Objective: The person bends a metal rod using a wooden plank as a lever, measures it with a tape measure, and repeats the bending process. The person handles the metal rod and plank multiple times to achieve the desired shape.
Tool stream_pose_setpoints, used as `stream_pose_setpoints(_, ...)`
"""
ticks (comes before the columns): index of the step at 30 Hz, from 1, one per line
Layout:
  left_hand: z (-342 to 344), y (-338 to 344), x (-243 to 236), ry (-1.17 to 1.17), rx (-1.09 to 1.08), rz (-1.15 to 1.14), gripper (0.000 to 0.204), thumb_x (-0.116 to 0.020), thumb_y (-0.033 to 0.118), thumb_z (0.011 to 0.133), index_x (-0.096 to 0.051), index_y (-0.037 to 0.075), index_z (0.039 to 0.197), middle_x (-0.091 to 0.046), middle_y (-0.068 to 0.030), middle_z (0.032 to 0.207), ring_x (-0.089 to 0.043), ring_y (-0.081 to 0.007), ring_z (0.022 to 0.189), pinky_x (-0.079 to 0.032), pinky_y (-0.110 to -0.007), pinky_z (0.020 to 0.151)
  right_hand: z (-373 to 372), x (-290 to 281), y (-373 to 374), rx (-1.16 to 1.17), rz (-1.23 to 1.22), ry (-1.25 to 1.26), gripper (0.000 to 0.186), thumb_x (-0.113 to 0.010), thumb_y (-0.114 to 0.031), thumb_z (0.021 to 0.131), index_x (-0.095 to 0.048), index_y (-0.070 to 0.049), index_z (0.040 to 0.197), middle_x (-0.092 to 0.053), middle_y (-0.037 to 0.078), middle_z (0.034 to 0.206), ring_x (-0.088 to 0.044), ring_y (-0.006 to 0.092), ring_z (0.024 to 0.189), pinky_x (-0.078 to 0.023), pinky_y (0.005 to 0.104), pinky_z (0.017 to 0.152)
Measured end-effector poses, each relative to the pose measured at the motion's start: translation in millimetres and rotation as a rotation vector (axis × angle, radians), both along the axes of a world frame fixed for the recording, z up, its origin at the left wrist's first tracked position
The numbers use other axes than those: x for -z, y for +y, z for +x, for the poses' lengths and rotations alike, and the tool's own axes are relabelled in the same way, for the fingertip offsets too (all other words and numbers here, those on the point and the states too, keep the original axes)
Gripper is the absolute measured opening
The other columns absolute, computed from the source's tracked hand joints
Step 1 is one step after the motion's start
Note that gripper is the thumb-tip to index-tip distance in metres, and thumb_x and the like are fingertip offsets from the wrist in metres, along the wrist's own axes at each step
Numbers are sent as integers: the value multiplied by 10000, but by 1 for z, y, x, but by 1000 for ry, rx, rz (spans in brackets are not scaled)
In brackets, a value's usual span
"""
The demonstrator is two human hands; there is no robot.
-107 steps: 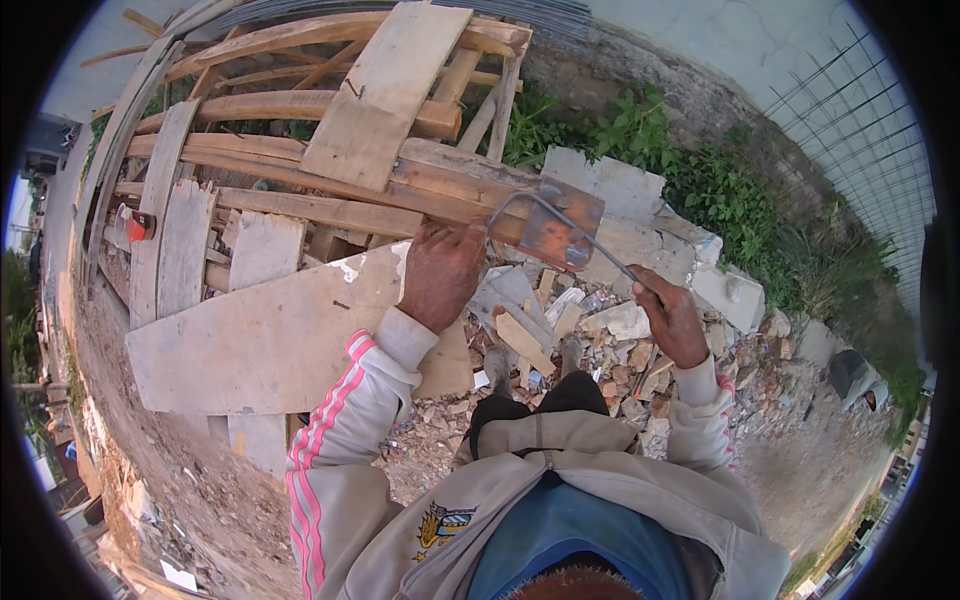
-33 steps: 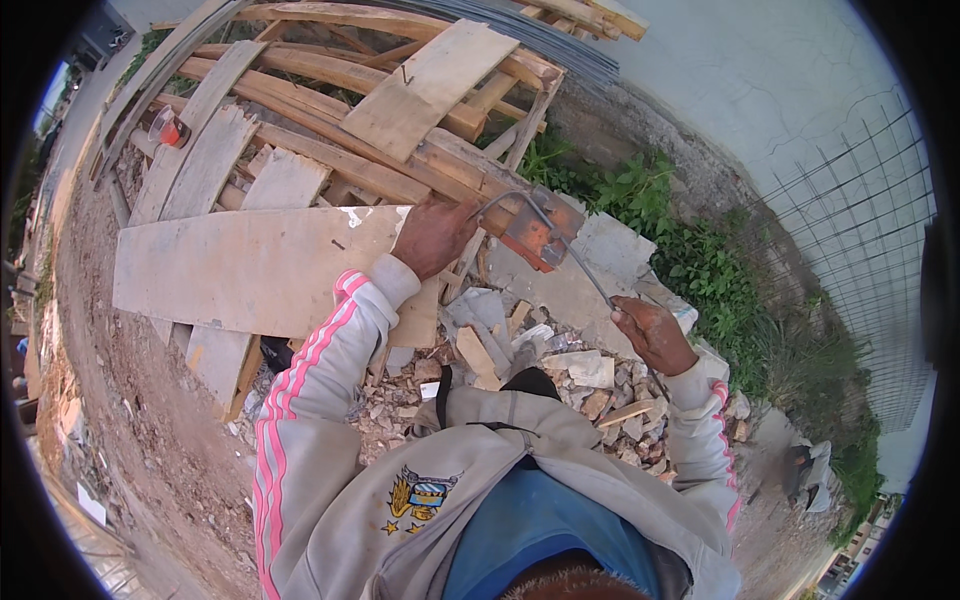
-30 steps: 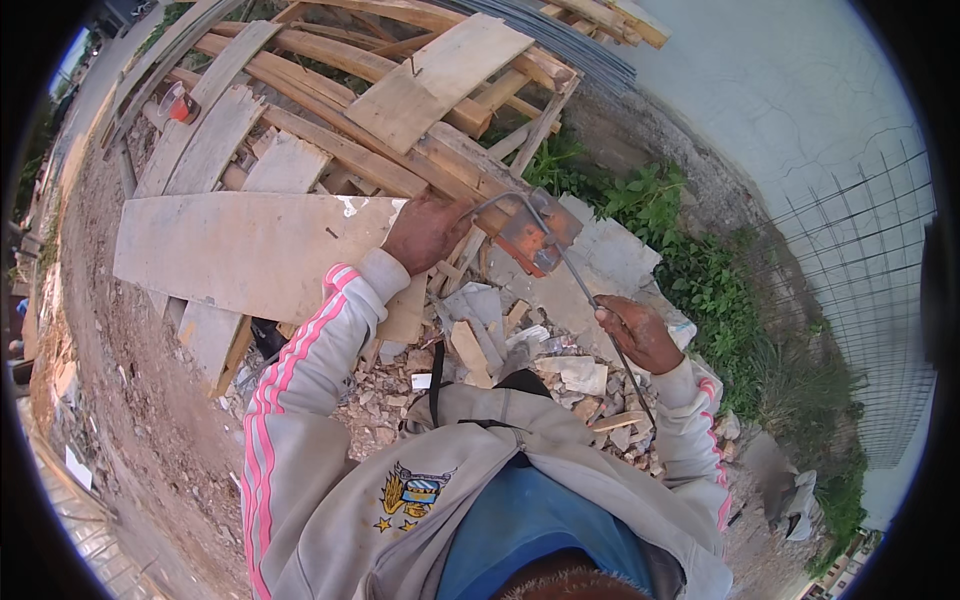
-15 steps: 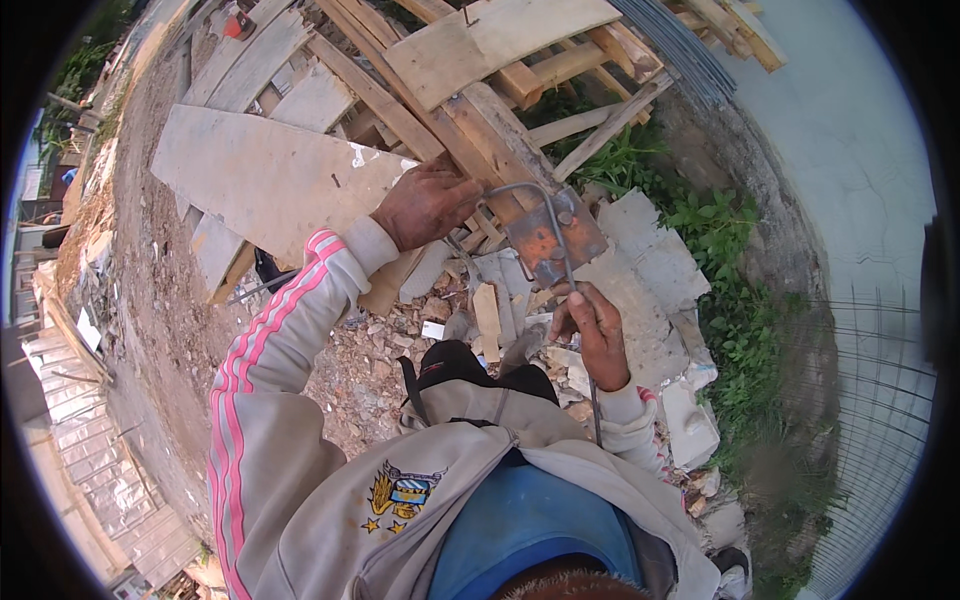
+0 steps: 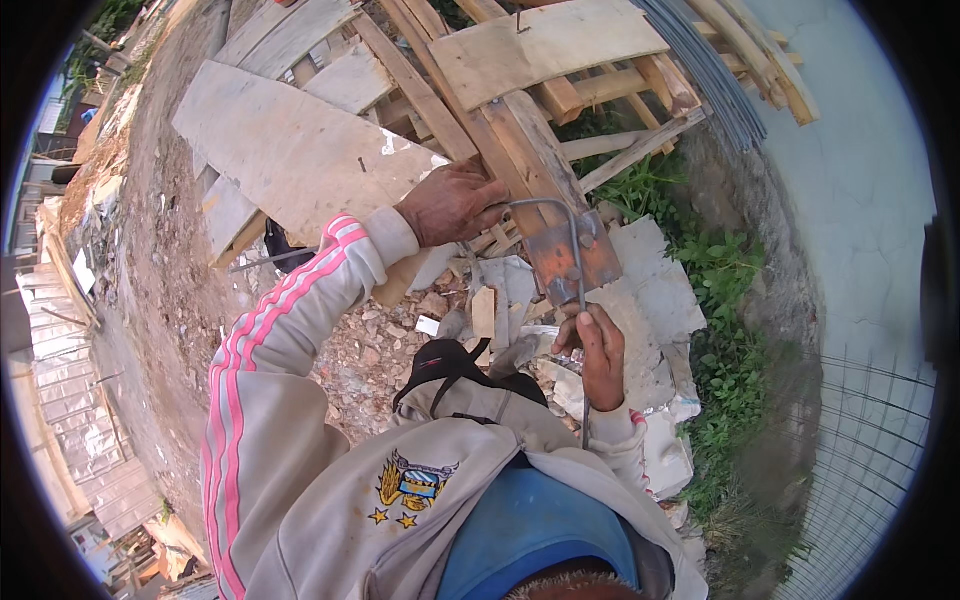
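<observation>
A thin grey steel rod [image 5: 577, 248] with a bent end lies across a rusty metal plate [image 5: 549, 268] that has short pegs on it. The plate sits at the near end of a wooden beam [image 5: 522, 170]. My left hand [image 5: 452, 204] is closed around the bent end of the rod, left of the plate. Just below the plate, my right hand [image 5: 600, 356] grips the straight length with thumb and fingers. From there the rod runs back toward my body, past my right sleeve.
A plywood sheet [image 5: 290, 150] with a nail in it lies left of the beam. More boards [image 5: 550, 45] and a bundle of steel rods [image 5: 705, 75] are at the far side. Rubble [image 5: 375, 350] covers the ground; plants [image 5: 725, 290] and wire mesh [image 5: 870, 420] line the right.
The view has shifted, so the boards and plate appear farther right and lower. Both hands keep their hold on the rod, which sits much the same against the plate.
</observation>
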State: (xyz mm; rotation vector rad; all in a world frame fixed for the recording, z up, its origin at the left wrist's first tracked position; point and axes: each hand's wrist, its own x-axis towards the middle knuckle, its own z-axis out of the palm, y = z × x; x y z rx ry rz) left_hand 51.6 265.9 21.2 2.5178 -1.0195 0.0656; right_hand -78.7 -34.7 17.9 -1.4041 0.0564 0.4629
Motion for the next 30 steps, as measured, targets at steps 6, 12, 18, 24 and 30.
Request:
stream_pose_setpoints(6, -2, 2, 7, -41, 2, -60, 236, -657, 214, 905, -607, 81, 1094, -682, -133, 785, -682, -336, 822, -498, -474, 945, -1, 3, 0, -19, -22, -37, 344, -424, -271, 1080, -594, 27, 1102, -597, 49, 756, -597, 125, 681, -460, 253, 632)
stream_pose_setpoints(12, -1, 3, 7, -38, 2, -38, 244, -667, 216, 898, -610, 84, 1095, -684, -130, 788, -682, -335, 824, -499, -468, 938, -4, 8, 1, 17, 11, -10, 342, -437, -270, 1078, -606, 27, 1103, -605, 46, 770, -609, 128, 682, -473, 250, 637)
stream_pose_setpoints(18, -1, 3, 6, -29, 8, -62, 246, -664, 206, 897, -604, 80, 1099, -682, -133, 793, -670, -346, 821, -502, -471, 913, -6, 4, 5, 72, 29, 14, 359, -448, -272, 1072, -618, 42, 1104, -605, 51, 786, -600, 124, 707, -452, 252, 654)
stream_pose_setpoints(24, 0, 1, 1, -49, 21, -58, 196, -650, 208, 940, -602, 78, 1079, -662, -120, 811, -662, -324, 846, -496, -461, 913, -6, 9, 3, 60, 50, -1, 356, -445, -260, 1072, -615, 50, 1106, -603, 53, 802, -597, 126, 713, -452, 257, 656)
stream_pose_setpoints(30, -1, 1, -1, -56, 26, -66, 204, -652, 210, 941, -604, 70, 1081, -648, -120, 794, -653, -324, 820, -508, -444, 871, -6, 8, 2, 50, 50, 2, 354, -448, -259, 1072, -617, 46, 1132, -604, 53, 804, -596, 125, 717, -454, 260, 658)
